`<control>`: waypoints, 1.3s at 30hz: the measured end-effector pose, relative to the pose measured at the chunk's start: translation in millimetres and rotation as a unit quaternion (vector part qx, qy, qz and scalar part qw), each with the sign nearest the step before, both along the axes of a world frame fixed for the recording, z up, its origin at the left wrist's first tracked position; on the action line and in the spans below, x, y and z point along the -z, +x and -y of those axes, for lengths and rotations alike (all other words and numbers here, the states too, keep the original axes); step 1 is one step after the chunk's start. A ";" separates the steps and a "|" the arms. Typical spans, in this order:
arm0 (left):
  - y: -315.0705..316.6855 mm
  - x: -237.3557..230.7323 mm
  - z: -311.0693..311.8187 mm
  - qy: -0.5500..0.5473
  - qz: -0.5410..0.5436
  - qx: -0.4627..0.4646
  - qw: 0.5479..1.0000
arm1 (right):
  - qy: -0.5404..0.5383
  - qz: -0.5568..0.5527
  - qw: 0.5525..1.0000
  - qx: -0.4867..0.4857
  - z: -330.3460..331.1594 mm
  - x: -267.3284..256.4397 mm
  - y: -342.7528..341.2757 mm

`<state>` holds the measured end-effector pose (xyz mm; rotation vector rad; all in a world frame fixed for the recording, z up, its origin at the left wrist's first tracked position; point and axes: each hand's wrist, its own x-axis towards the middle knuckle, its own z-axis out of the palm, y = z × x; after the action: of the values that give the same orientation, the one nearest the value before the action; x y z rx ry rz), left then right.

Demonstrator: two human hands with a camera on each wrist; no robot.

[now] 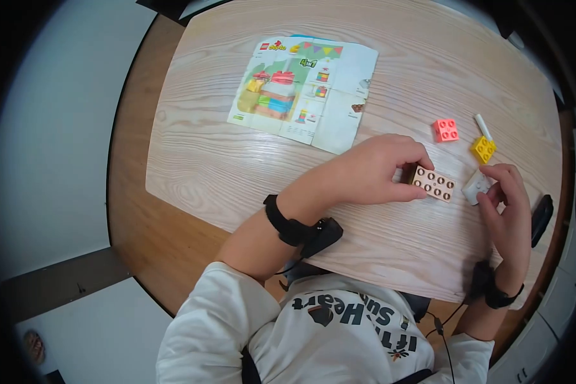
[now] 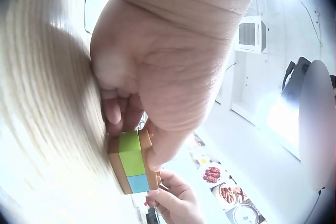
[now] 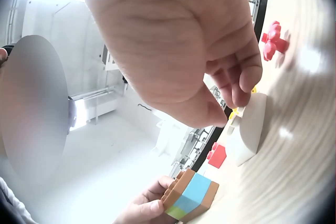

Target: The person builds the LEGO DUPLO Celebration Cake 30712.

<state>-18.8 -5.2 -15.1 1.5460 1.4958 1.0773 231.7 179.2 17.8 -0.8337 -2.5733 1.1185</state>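
My left hand [image 1: 381,169] grips a layered block stack [image 1: 434,184] at its left end, thumb on the near side. The left wrist view shows brown outer layers around a green brick [image 2: 131,155] and a blue brick [image 2: 139,183]. Thumb and fingers of my right hand [image 1: 509,201] are curled at two edges of a white curved piece [image 1: 475,187], just right of the stack. In the right wrist view, my right hand [image 3: 184,50] has its fingertips by the studs of that white piece [image 3: 247,129], which lies on the table.
Beyond the hands lie a pink-red brick [image 1: 446,130], a yellow brick [image 1: 484,150] and a white stick [image 1: 482,126]. A printed leaflet [image 1: 304,93] is spread on the table [image 1: 192,141]. A red flower-shaped piece [image 3: 274,41] shows in the right wrist view. A black object [image 1: 542,216] lies at the right.
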 end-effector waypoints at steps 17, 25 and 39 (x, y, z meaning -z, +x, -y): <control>2.9 1.3 -2.0 -0.007 0.009 0.000 1.000 | 0.021 0.051 0.998 -0.038 13.0 -3.7 -7.7; 2.6 1.6 -1.5 -0.005 0.005 -0.002 1.000 | -0.008 -0.119 0.993 0.005 7.3 -1.2 -5.0; 3.2 0.1 -2.5 -0.008 0.009 -0.005 1.000 | -0.042 -0.104 0.986 -0.126 28.6 -1.4 -20.5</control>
<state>-15.6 -2.7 -15.1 1.5154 1.4972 1.0796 211.2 150.6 19.2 -0.3878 -2.5197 1.3152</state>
